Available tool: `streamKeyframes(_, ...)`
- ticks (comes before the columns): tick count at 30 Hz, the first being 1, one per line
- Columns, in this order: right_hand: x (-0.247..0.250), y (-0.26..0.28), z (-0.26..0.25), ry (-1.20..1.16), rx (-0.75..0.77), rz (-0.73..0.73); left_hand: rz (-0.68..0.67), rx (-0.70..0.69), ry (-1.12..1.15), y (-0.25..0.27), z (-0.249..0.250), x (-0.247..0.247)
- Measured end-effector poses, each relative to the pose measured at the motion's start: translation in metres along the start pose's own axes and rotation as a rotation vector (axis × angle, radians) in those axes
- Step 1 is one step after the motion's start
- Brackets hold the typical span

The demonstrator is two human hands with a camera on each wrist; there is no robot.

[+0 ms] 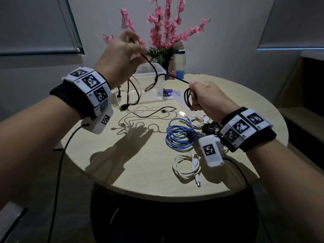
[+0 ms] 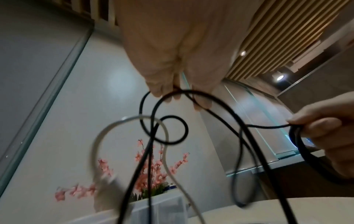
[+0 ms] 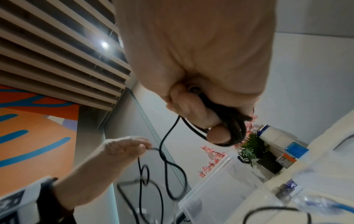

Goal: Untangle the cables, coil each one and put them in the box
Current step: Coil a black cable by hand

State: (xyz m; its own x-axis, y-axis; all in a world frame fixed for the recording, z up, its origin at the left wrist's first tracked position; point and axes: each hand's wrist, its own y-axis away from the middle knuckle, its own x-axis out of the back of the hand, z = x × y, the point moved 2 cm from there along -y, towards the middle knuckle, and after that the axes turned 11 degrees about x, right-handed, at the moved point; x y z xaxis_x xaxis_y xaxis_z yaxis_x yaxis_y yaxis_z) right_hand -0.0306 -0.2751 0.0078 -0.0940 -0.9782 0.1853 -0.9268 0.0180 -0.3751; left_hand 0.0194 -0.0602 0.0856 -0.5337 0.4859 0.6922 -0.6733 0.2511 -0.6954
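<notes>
My left hand (image 1: 122,55) is raised above the table and pinches a black cable (image 1: 154,69) between thumb and fingers (image 2: 166,89). That cable runs across to my right hand (image 1: 203,97), which grips a few wound loops of it (image 1: 188,99) in a fist (image 3: 216,121). More black cable and a white cable (image 2: 166,151) hang tangled below the left hand, knotted in a small loop (image 2: 170,130). The clear plastic box (image 1: 150,85) stands behind them on the round table (image 1: 140,172).
A blue coil (image 1: 180,135), a white coil (image 1: 187,167) and a dark bundle (image 1: 212,128) lie at the right of the table. Loose thin cables (image 1: 145,116) sprawl mid-table. A pot of pink flowers (image 1: 164,32) and a bottle (image 1: 180,64) stand behind the box.
</notes>
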Motion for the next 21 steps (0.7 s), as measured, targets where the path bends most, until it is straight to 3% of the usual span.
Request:
streamKeyframes(5,0.002,-0.004,-0.008,-0.307,-0.002,0.086,-0.351,0.077,-0.19,0.009,-0.009,-0.026)
streamKeyframes(12,0.0,-0.004,-0.02,-0.801,-0.025,0.233,-0.743,-0.159,-0.276,0.051,0.005,-0.066)
streamKeyframes(15,0.002,-0.006,-0.022,-0.917,0.031,0.263,-0.902,-0.225,-0.293,0.067,0.008,-0.074)
streamKeyframes(18,0.004,-0.012,-0.014,-0.694,0.099,0.309,-0.966,-0.187,-0.24,0.07,0.008,-0.072)
streamKeyframes(21,0.002,-0.011,-0.003,-0.126,0.177,0.261,-0.963,-0.096,-0.092,0.061,0.007,-0.061)
